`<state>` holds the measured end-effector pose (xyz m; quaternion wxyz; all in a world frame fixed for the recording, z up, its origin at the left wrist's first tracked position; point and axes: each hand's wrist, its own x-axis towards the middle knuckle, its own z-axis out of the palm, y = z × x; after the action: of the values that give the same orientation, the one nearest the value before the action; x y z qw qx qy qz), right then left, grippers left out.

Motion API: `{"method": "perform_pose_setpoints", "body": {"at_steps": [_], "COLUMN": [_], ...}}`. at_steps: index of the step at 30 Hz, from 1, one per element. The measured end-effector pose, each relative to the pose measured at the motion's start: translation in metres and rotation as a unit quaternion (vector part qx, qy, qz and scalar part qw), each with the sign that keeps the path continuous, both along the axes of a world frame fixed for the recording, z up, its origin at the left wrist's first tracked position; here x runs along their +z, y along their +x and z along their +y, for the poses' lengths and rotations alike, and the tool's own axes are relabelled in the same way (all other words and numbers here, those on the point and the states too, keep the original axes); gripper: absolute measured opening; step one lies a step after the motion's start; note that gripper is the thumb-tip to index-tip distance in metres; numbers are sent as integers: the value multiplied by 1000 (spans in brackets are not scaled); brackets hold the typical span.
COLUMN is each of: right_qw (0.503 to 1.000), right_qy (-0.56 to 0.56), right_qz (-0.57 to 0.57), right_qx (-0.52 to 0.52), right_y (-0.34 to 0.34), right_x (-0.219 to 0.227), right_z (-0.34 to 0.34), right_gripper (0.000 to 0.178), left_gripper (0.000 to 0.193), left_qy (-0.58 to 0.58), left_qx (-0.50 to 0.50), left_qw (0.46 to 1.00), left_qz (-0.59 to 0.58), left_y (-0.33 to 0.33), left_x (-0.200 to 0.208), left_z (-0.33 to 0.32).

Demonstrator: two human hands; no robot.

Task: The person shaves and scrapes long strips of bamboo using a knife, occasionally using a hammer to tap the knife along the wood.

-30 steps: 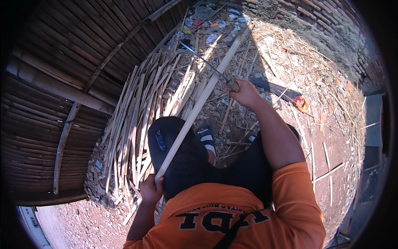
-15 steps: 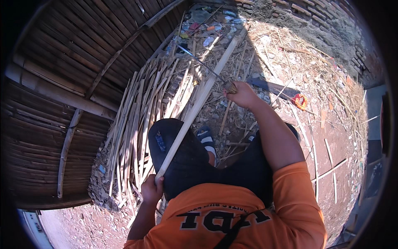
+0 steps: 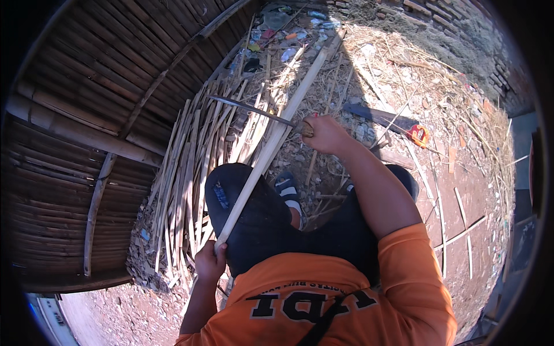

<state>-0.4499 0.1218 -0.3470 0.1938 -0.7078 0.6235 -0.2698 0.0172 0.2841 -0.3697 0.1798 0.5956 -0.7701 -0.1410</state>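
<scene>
My left hand is closed round the near end of a long pale bamboo strip. The strip runs across my left thigh and slants away to the far ground, its tip near the rubble. My right hand grips the wooden handle of a long-bladed knife. Its blade points left and lies across the strip, around the middle of its length; whether the edge bites into it I cannot tell. Several split bamboo strips lie in a pile to the left of my knee.
A handsaw with an orange handle lies right of my right hand. A slatted bamboo wall rises on the left, a brick wall at the far right. Shavings, thin sticks and litter cover the ground.
My right hand has moved slightly left and nearer to me, and the knife blade has swung from pointing far left to nearly sideways. My left hand and the strip have barely moved.
</scene>
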Motion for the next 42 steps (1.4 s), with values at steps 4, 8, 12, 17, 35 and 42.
{"method": "perform_pose_setpoints", "body": {"at_steps": [4, 8, 12, 17, 35, 42], "right_qw": [988, 983, 977, 986, 975, 996], "right_qy": [47, 64, 79, 55, 102, -24], "right_qz": [96, -65, -154, 132, -138, 64], "right_qx": [110, -162, -122, 86, -142, 55], "right_y": [15, -57, -36, 9, -40, 5], "right_x": [15, -33, 5, 41, 16, 35], "right_z": [13, -7, 1, 18, 3, 24], "right_gripper": [35, 36, 36, 38, 33, 30], "left_gripper": [37, 39, 37, 35, 37, 34], "left_qy": [11, -16, 7, -7, -51, -36], "left_qx": [25, 18, 20, 42, 15, 21], "left_qw": [999, 1000, 1000, 997, 997, 999], "left_qz": [26, -2, -1, 60, -51, 34], "left_y": [-2, -4, 3, -10, -7, -5], "left_x": [-10, -17, -10, -18, 1, -11], "left_z": [6, -10, -5, 4, -1, 9]}}
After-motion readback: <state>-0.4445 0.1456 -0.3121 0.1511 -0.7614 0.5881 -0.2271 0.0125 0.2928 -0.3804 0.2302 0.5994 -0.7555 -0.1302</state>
